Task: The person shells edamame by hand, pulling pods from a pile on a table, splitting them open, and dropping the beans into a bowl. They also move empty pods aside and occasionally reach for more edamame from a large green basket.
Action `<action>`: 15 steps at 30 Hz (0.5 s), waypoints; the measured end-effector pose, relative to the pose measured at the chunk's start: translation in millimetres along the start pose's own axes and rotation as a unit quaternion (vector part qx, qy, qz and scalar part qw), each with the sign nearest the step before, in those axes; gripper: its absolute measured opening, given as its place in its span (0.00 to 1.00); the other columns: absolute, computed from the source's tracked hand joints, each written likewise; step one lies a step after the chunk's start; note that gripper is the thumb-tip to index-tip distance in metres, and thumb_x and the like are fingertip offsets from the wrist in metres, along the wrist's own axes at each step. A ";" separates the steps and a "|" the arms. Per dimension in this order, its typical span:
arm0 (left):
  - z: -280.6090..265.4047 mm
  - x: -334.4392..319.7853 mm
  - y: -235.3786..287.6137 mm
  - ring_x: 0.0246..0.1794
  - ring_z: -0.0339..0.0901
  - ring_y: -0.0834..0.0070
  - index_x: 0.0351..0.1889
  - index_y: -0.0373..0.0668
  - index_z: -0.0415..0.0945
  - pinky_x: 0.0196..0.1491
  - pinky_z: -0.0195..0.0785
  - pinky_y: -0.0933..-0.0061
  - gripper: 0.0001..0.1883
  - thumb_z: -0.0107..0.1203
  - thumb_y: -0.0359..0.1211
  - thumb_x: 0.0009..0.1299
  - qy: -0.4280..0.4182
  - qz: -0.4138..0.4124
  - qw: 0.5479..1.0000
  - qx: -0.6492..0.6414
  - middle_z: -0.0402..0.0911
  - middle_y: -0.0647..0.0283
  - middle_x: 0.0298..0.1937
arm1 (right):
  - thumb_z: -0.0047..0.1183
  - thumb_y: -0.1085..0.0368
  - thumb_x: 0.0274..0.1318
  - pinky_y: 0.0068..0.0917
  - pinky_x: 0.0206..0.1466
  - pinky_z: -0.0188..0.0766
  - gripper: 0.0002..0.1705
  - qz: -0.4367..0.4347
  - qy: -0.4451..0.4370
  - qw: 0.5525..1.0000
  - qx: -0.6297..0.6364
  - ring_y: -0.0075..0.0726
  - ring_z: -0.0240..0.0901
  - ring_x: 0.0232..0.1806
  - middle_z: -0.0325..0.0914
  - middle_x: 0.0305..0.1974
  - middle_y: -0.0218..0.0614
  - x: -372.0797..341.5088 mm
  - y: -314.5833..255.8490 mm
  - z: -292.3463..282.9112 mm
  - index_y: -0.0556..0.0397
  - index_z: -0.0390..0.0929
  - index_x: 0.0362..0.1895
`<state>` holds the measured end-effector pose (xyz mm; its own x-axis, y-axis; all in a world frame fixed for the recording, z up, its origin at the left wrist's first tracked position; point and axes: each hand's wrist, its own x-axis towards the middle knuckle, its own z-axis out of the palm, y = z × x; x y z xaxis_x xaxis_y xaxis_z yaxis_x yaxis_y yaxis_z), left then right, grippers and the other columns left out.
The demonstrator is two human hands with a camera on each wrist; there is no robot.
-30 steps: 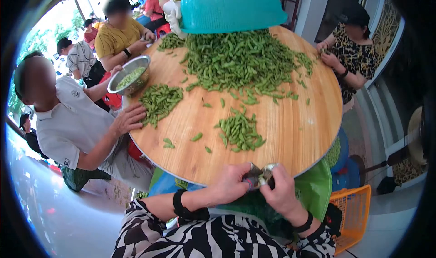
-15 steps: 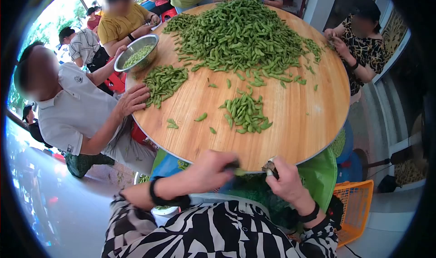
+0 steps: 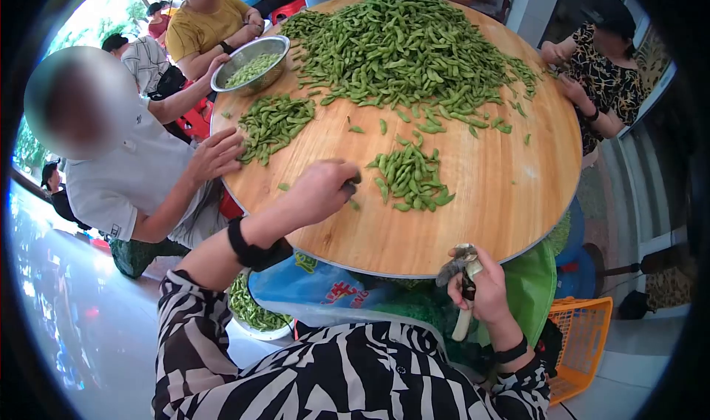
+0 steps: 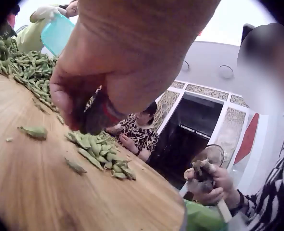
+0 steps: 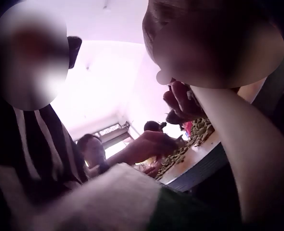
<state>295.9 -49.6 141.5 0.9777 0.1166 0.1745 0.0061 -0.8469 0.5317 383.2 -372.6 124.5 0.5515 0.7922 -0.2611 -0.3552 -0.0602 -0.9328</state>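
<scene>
My left hand (image 3: 322, 190) is over the wooden round table (image 3: 518, 205), just left of a small heap of green soybean pods (image 3: 410, 176). Its fingers bend loosely downward, with dark coverings at the tips; no pod shows between them. Two loose pods (image 4: 34, 132) lie on the wood in the left wrist view. In front of the table edge, my right hand (image 3: 484, 290) curls round a pale stick-like handle (image 3: 462, 325) that points down. Grey and whitish wraps (image 3: 458, 264) cover its fingertips; the rest of the held tool is hidden.
A large pod mound (image 3: 399, 50) covers the far table. At left, a person with a metal bowl (image 3: 251, 65) of shelled beans rests a hand by another pod pile (image 3: 274, 128). Another person (image 3: 606, 72) sits at right. An orange crate (image 3: 584, 338) and a pod-filled basin (image 3: 255, 309) stand low down.
My hands were together, then parted. My left hand has moved forward and left over the table; my right stays near the edge. The teal basket over the mound has lifted mostly out of view.
</scene>
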 end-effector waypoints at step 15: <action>35.8 24.6 -11.3 0.37 0.74 0.45 0.35 0.35 0.72 0.40 0.67 0.52 0.10 0.56 0.27 0.57 -0.007 -0.033 0.999 0.021 0.75 0.45 0.34 | 0.30 0.65 0.64 0.20 0.17 0.58 0.18 0.068 -0.034 0.992 0.102 0.26 0.62 0.16 0.71 0.21 0.43 -7.7 23.2 14.3 0.62 0.66 0.51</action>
<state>327.4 -55.7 110.1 0.9777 0.1660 0.1287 0.0791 -0.8584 0.5068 360.0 -371.4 108.5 0.4386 0.8244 -0.3577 -0.5727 -0.0504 -0.8182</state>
